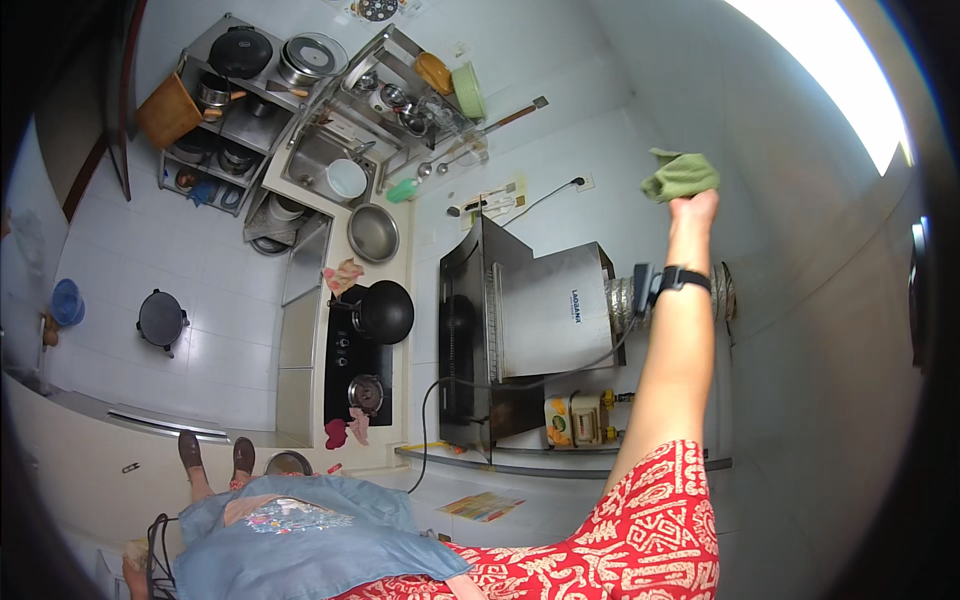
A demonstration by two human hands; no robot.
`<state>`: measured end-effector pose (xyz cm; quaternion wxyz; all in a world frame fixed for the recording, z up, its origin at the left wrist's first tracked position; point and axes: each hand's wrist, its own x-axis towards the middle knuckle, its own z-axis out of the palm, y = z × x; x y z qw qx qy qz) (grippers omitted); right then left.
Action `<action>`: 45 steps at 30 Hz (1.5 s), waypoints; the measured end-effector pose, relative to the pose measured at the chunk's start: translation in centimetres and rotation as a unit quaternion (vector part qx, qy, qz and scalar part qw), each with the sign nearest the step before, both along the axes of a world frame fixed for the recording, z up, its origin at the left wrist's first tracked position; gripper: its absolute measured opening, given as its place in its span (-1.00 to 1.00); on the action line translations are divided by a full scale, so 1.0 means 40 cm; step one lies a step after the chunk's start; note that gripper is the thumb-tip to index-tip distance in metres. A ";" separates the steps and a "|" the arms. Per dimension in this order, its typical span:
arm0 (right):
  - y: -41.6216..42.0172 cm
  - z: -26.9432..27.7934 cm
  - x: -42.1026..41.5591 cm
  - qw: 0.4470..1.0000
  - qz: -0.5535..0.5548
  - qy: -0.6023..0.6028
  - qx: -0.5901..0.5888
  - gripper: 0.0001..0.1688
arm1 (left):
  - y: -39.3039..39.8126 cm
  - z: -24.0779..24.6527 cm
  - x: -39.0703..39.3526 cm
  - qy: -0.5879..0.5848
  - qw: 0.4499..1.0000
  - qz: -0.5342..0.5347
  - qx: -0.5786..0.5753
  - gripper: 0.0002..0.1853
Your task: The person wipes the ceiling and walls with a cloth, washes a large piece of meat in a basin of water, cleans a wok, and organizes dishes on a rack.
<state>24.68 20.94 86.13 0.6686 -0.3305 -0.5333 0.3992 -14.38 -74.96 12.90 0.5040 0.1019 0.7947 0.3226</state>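
Observation:
My right hand (696,204) is raised on an outstretched arm and grips a crumpled green cloth (681,176) against or near the pale wall. A dark strap with a small device is round that wrist, above the range hood (551,311) and its foil duct (621,302). A cable hangs from the device. Low at the bottom left edge, my left hand (135,581) is partly visible beside a yellowish thing and dark cables (159,551); its grip is unclear. A blue-grey apron (300,540) covers red patterned clothing.
Below the hood, a black wok (387,312) stands on the black gas hob (341,386). A steel basin (373,232) and a sink (304,165) with a white bowl (346,178) lie beyond. A gas meter (577,420) is on the wall. A round stool (162,319) stands on the floor.

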 end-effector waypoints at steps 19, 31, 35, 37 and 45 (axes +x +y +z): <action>-0.458 -0.812 -0.036 0.873 0.324 0.006 -0.365 -0.46 | 0.353 0.221 -0.017 0.149 0.983 -0.102 -0.042 -0.64; -0.863 -1.452 -0.238 0.703 0.250 0.066 -0.662 -0.55 | 0.561 0.172 -0.019 0.114 0.944 -0.282 -0.125 -0.55; -1.030 -1.607 -0.254 0.672 0.202 0.033 -0.712 -0.61 | 0.693 0.105 -0.019 0.109 0.930 -0.330 -0.121 -0.53; -1.092 -1.681 -0.251 0.686 0.222 0.002 -0.693 -0.64 | 0.743 0.048 -0.030 0.082 0.927 -0.344 -0.128 -0.53; -1.195 -1.979 -0.252 0.698 0.317 -0.365 -0.528 -0.56 | 0.829 -0.166 -0.019 0.070 0.942 -0.319 -0.075 -0.54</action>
